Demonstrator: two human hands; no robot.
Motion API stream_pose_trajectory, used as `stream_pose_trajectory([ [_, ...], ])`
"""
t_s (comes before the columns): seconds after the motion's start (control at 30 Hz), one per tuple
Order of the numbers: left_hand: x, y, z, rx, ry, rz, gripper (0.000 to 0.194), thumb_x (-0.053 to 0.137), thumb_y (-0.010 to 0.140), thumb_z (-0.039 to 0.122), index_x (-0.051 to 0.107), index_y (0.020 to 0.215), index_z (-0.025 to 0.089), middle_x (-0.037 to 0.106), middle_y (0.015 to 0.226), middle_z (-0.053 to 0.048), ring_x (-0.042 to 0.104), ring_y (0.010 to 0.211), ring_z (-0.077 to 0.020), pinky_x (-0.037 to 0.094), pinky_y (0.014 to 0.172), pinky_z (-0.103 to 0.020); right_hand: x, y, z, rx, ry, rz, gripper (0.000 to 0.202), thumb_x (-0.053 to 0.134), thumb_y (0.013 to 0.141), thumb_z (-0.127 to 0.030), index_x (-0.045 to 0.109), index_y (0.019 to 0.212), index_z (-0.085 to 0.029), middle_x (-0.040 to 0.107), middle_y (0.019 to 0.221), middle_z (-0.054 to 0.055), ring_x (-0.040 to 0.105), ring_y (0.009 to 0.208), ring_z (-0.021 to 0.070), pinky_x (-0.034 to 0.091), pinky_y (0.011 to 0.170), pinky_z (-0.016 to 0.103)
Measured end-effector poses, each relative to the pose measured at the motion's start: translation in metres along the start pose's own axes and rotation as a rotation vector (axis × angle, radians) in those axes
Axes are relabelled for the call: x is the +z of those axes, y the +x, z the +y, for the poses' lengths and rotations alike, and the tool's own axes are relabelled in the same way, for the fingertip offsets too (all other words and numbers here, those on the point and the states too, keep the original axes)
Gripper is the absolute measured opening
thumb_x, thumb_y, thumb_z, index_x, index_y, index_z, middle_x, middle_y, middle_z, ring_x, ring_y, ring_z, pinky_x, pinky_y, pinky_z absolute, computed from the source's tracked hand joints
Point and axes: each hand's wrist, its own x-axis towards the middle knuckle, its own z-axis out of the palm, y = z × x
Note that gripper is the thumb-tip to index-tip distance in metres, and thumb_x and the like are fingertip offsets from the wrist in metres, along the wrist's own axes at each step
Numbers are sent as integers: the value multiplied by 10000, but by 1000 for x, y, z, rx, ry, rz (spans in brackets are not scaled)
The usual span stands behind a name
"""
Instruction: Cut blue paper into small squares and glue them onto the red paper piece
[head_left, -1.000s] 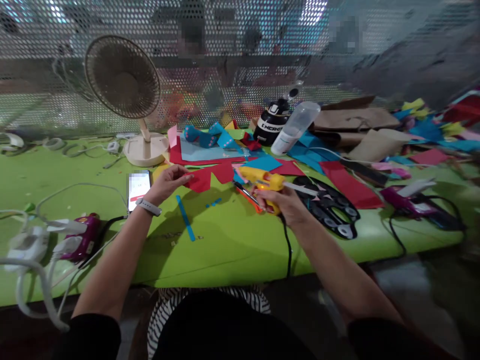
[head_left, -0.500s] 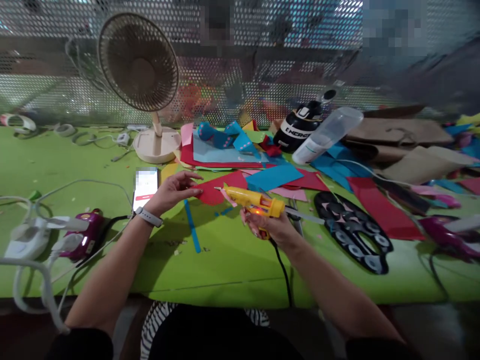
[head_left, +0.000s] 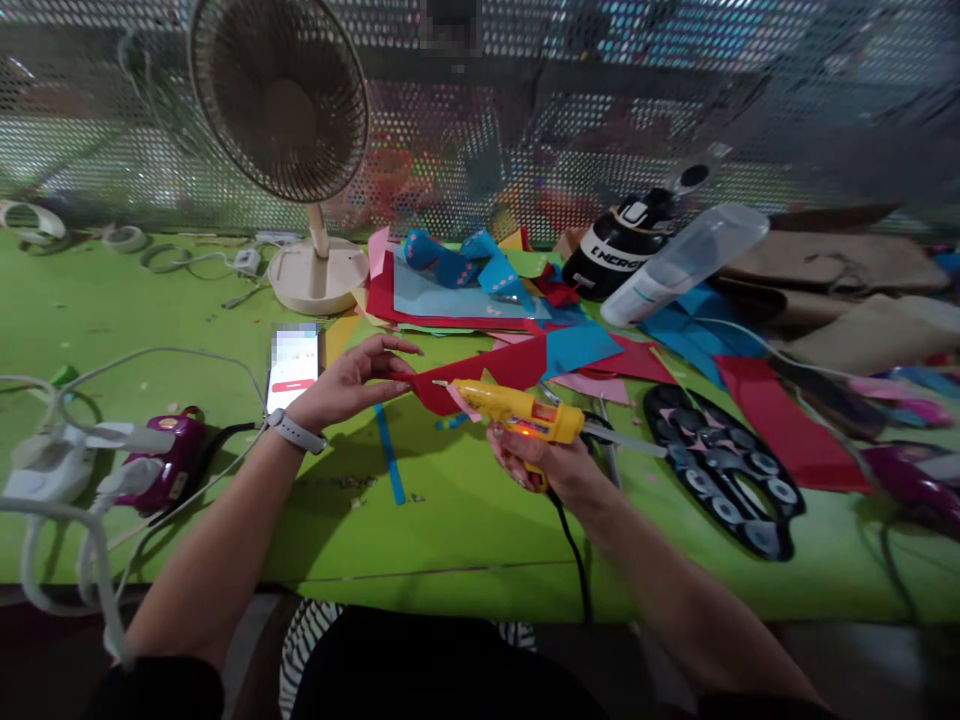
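Note:
My left hand (head_left: 352, 378), a pale band on its wrist, pinches the left corner of a red paper piece (head_left: 514, 362) between thumb and fingers. The paper is tilted up off the green table. My right hand (head_left: 544, 455) is wrapped around the handle of a yellow hot glue gun (head_left: 517, 405), whose small light glows orange. Its nozzle points left, in front of the red paper; I cannot tell whether it touches. A clear glue stick (head_left: 630, 442) sticks out of the back. Below the paper lies a narrow blue strip (head_left: 390, 455).
A fan (head_left: 319, 275) stands behind a phone (head_left: 295, 365). Power plugs and cables (head_left: 139, 470) are at the left. A black palette (head_left: 724, 470), a black bottle (head_left: 619, 245), a clear bottle (head_left: 686, 265) and coloured paper (head_left: 799, 425) spread over the right side.
The red paper has been lifted and tipped, so it shows as a narrower band. My left hand still pinches its corner. The glue gun stays close to it, and the view has shifted slightly.

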Motion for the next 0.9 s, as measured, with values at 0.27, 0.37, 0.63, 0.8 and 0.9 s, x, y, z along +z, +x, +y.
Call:
stream_pose_trajectory([
  [0.27,0,0,-2,10,-37,-35,393,704,833,198,549,1194,191,657,941,-36,653,901,-130,522,847,-275,5,-2,-1,-5,-4,-8,467,753,668,-613,538,689,-199,528,476,-60,378,296,42,335,273,168],
  [0.37,2,-1,0,-12,-53,-52,393,703,834,197,552,1197,191,665,939,-41,657,897,-131,521,841,-276,4,-1,0,-9,-5,-12,456,757,672,-601,539,698,-201,550,498,-52,387,299,46,345,268,173],
  [0.63,4,-2,3,-20,-51,-59,400,717,818,212,567,1188,188,678,958,-58,662,897,-141,526,814,-280,3,-2,5,-36,7,-17,427,764,691,-575,549,741,-210,549,512,-63,401,315,47,360,279,176],
  [0.8,4,-1,2,-10,-53,-57,404,731,807,216,575,1178,180,681,956,-57,664,900,-142,528,811,-272,3,-2,4,-14,-5,9,420,774,688,-559,554,746,-205,546,498,-62,404,320,49,363,282,173],
  [0.9,3,-1,1,-2,-55,-56,403,735,804,208,577,1173,181,679,961,-58,664,904,-142,530,821,-272,4,-1,3,-8,-4,17,429,783,672,-562,552,728,-205,537,481,-66,398,306,48,357,270,172],
])
